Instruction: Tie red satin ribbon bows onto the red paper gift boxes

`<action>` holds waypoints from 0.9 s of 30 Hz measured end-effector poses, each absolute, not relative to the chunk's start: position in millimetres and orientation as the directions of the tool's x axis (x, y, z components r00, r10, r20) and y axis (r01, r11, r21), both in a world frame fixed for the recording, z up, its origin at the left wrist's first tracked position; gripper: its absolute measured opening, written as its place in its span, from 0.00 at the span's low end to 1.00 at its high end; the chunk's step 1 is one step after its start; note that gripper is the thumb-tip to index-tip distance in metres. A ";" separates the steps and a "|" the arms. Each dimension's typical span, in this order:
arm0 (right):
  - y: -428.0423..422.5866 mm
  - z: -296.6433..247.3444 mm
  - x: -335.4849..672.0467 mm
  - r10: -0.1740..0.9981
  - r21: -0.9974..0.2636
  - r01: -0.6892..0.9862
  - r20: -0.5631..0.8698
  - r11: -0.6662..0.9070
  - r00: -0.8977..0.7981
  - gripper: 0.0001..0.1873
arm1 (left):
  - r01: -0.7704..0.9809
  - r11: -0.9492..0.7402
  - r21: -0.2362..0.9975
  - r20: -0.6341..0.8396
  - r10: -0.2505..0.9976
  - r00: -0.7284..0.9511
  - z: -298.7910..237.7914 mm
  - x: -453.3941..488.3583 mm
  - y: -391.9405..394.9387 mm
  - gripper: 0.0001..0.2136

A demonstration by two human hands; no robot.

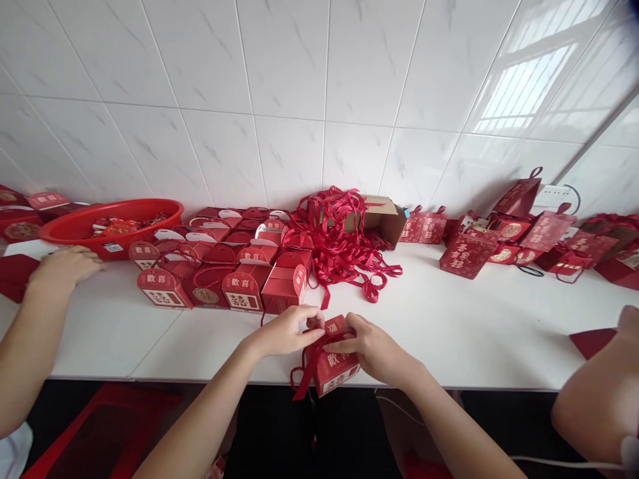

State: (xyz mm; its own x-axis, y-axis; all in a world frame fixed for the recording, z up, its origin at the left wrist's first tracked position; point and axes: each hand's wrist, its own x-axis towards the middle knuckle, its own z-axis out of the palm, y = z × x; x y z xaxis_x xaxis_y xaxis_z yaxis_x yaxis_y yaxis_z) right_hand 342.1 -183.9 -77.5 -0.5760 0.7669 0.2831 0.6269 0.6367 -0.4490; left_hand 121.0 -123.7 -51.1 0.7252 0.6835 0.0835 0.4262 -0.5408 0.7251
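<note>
At the front edge of the white table [449, 332] I hold a small red gift box [335, 371] with white characters on it. My left hand [287, 330] pinches at the box's top from the left. My right hand [367, 346] grips the top from the right, fingers closed. A red ribbon [302, 379] hangs from the box over the table edge. Just behind my hands stand several finished red gift boxes [234, 276] in rows.
A heap of loose red ribbons [339, 239] spills from a cardboard box [384, 216] at the back. A red basin [112, 226] stands far left, another person's hand [64, 266] beside it. Red paper bags [519, 239] crowd the right. Another person's arm [599, 392] is at right.
</note>
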 end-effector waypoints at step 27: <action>-170.3 -84.1 343.1 0.802 -0.629 0.511 0.359 0.586 -0.478 0.30 | 0.238 -0.453 0.859 0.152 0.670 0.726 -80.8 127.3 -113.3 0.10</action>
State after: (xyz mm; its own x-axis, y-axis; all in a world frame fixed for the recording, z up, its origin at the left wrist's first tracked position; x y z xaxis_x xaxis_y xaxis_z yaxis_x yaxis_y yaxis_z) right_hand 343.1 -170.3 -84.1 -0.4777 0.8019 0.3589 0.5108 0.5859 -0.6291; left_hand 127.3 -113.3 -80.8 0.7263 0.6704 0.1519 0.2383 -0.4528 0.8592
